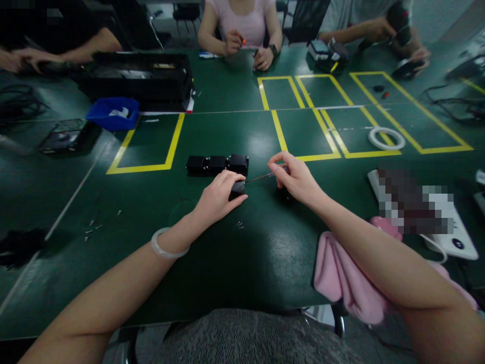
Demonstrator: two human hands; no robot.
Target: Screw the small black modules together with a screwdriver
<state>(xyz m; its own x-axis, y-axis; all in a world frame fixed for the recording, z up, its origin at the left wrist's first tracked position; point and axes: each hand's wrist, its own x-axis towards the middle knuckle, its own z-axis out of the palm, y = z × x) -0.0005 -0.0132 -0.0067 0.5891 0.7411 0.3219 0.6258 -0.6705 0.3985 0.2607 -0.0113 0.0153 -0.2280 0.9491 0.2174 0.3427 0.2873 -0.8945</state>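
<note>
My left hand (219, 194) is closed round a small black block (238, 188) on the green table. Between the fingertips of my right hand (293, 177) is a thin screwdriver (261, 176), held nearly level, its tip at the block's right side. A dark object (285, 193) lies partly hidden under my right hand. Just behind the left hand stands a row of black blocks (216, 165) with small shiny screws at their edges. Loose screws (240, 225) lie in front of the held block, and several more screws (93, 227) are scattered farther left.
A blue bin (114, 113) and a long black case (138, 81) stand back left. Yellow tape outlines and a white tape ring (386, 138) are at right. A pink cloth (341, 273) hangs at the front edge, near a white power strip (460, 235). People work across the table.
</note>
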